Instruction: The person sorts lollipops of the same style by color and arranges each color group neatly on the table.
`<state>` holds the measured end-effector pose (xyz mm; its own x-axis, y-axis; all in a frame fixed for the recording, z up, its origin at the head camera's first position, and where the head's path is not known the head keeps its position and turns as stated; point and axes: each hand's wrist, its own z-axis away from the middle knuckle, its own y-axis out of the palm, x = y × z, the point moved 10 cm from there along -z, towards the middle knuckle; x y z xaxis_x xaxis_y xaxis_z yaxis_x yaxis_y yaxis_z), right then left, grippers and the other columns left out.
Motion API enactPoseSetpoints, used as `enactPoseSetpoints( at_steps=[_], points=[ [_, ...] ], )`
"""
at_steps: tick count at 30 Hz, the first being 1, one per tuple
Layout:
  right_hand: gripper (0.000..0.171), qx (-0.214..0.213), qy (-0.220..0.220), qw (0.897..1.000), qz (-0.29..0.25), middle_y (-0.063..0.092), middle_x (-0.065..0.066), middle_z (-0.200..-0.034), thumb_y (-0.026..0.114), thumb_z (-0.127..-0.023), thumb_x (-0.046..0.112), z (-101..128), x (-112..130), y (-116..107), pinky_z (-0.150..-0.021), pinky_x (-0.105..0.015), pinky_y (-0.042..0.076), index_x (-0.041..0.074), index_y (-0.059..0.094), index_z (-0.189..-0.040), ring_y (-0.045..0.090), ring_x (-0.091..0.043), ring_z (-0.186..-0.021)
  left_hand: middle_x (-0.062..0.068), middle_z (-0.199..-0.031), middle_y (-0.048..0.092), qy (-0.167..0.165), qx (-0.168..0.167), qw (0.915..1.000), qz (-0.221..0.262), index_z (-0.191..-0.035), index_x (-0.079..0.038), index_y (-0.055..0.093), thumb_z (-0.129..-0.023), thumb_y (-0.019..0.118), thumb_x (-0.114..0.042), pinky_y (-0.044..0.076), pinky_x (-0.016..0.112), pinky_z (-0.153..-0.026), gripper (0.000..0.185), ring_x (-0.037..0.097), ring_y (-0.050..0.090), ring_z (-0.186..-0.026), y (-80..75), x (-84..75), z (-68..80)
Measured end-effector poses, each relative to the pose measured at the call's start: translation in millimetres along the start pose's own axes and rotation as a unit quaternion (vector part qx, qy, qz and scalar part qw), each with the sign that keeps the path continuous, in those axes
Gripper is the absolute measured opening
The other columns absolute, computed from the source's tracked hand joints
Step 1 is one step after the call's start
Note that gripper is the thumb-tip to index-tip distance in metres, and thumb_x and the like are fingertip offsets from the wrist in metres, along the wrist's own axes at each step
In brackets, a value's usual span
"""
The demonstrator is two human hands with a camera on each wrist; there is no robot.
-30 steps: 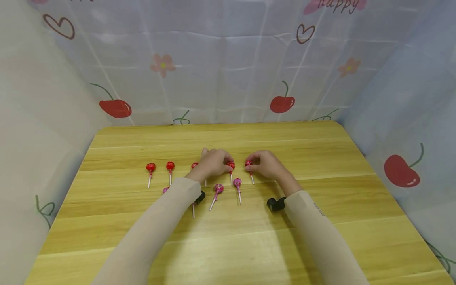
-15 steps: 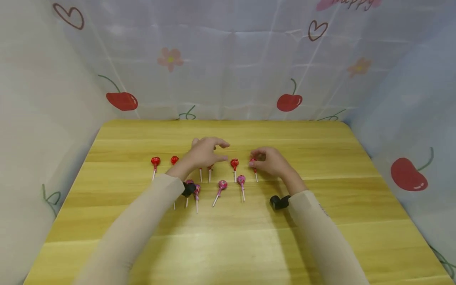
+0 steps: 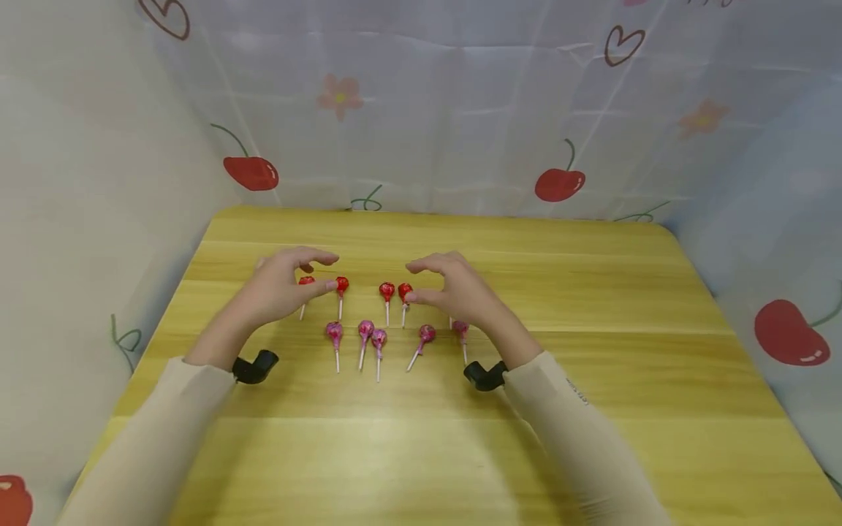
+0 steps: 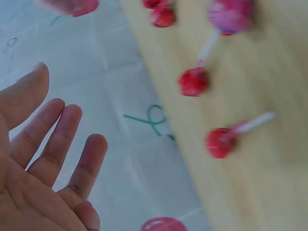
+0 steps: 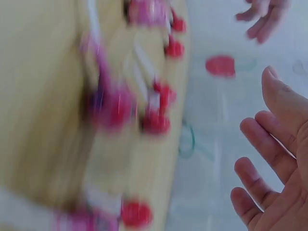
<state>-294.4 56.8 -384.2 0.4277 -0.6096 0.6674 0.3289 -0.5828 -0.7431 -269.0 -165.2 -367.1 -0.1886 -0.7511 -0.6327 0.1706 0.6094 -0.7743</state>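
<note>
Red-wrapped lollipops form a back row in the head view, with pink-wrapped ones in a row in front. My left hand [image 3: 283,288] hovers at the row's left end, fingers spread from thumb; its thumb tip overlaps a red lollipop [image 3: 342,285]. Partly behind that hand is another red lollipop [image 3: 306,280]. My right hand [image 3: 457,288] is likewise open, thumb tip right at a red lollipop [image 3: 405,291] beside a second red lollipop [image 3: 387,294]. Under its wrist, a pink lollipop [image 3: 461,329] is partly covered. Both wrist views show empty, spread fingers: left fingers [image 4: 89,161], right fingers [image 5: 269,149].
Several pink lollipops, among them a left-end pink lollipop [image 3: 334,332] and a slanted one, a pink lollipop [image 3: 427,334], lie with sticks toward me. The wooden table [image 3: 421,438] ends at a printed curtain [image 3: 434,131] behind and at both sides.
Both hands were at red lollipops on the right; the left let go first, then the right. The left hand has swung far left and the right hand has moved left. The head view has shifted.
</note>
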Motion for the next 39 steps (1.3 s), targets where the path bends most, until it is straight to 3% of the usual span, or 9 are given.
enactPoseSetpoints(
  at_steps=[7,13,26,39],
  points=[
    [0.048,0.048,-0.034,0.996,0.067,0.067,0.004,-0.13,0.075,-0.087,0.04,-16.1,36.3,57.6,-0.1,-0.039,0.041,0.018,0.067,-0.128,0.051,-0.02,-0.114,0.005,-0.125,0.069,-0.014,0.011,0.9979,-0.062,-0.13,-0.017,0.066,-0.089,0.074,-0.035,0.023,0.044,-0.081,0.046,0.029,0.061,-0.104,37.2,23.9,21.4],
    [0.042,0.069,-0.032,0.99,0.115,0.071,0.006,-0.122,0.075,-0.086,0.042,-19.9,37.6,89.3,-0.097,-0.041,0.041,0.019,0.072,-0.122,0.052,-0.021,-0.107,0.004,-0.123,0.071,-0.025,0.018,0.9973,-0.067,-0.123,-0.016,0.069,-0.089,0.074,-0.036,0.025,0.042,-0.081,0.041,0.03,0.063,-0.114,54.5,31.0,23.3],
    [0.029,0.074,-0.025,0.986,0.151,0.074,0.012,-0.101,0.078,-0.084,0.042,-22.8,38.5,102.8,-0.086,-0.037,0.039,0.024,0.078,-0.107,0.054,-0.016,-0.095,0.0,-0.104,0.075,-0.048,0.021,0.997,-0.057,-0.11,-0.017,0.073,-0.088,0.076,-0.032,0.025,0.039,-0.077,0.027,0.021,0.065,-0.096,68.2,39.9,22.8],
    [0.027,0.075,-0.004,0.987,0.139,0.074,0.013,-0.099,0.078,-0.084,0.04,-23.2,36.3,108.3,-0.088,-0.038,0.038,0.024,0.078,-0.106,0.052,-0.015,-0.094,-0.003,-0.093,0.073,-0.051,0.016,0.9975,-0.046,-0.105,-0.018,0.073,-0.088,0.076,-0.031,0.027,0.042,-0.081,0.022,0.016,0.06,-0.082,69.5,44.9,24.9]
  ],
)
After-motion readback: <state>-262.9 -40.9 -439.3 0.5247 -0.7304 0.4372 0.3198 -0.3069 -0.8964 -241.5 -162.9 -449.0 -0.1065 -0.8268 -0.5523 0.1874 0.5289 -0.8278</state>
